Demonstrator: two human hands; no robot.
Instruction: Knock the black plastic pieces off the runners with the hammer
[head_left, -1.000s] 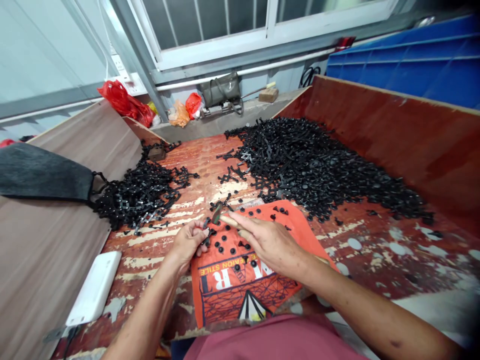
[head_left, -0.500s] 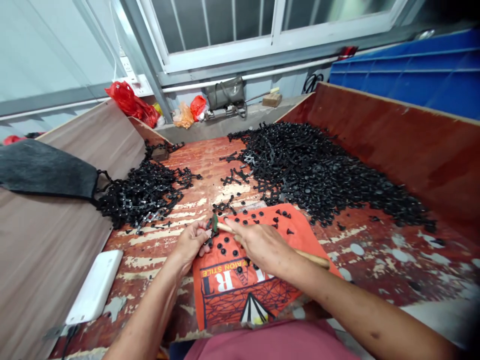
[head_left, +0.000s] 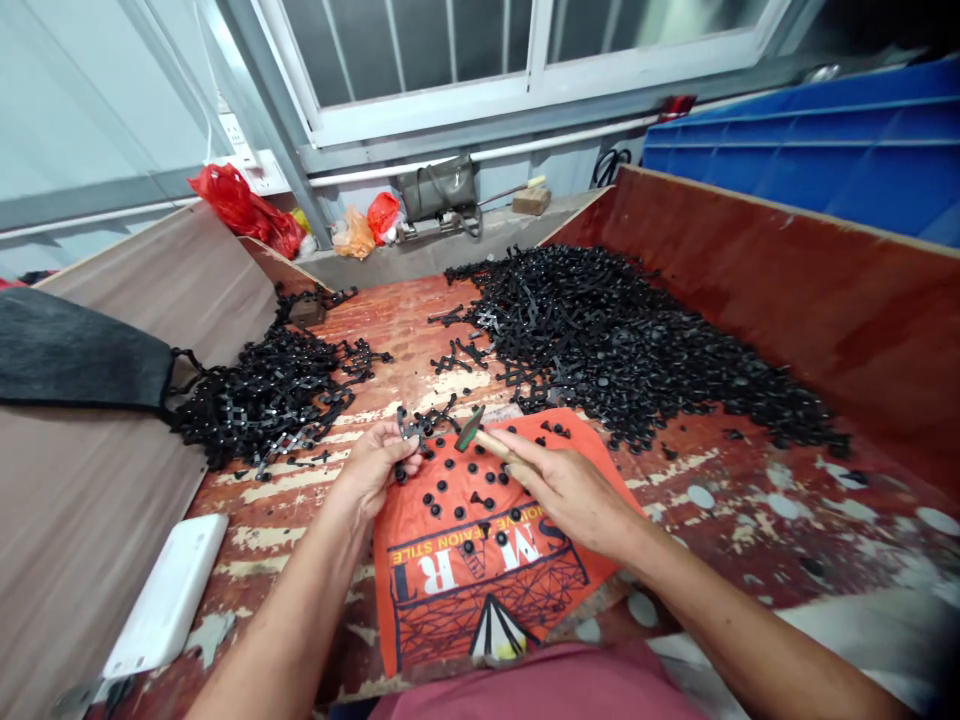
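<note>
In my right hand (head_left: 551, 485) is a small hammer (head_left: 471, 430) with a green head and a wooden handle, held above the orange printed cloth (head_left: 420, 560). My left hand (head_left: 379, 460) pinches a black linked part (head_left: 409, 425) at the cloth's upper left edge. The hammer head is apart from that part, to its right. Several small black round-headed studs (head_left: 469, 547) lie scattered over the cloth, some upright and some on their sides. Another crossed black linkage (head_left: 444, 412) lies just beyond my left fingers.
A large heap of black parts (head_left: 600, 330) spreads along the right wooden board. Against the left board sits a smaller heap of linkages (head_left: 262, 395). A white power bank (head_left: 166, 595) lies at the left, below a dark fabric piece (head_left: 82, 350). A blue crate (head_left: 810, 150) stands beyond the right board.
My right hand has drawn the hammer up and to the right, away from my left fingers. The black part in my left hand now shows more. The whole view has shifted slightly.
</note>
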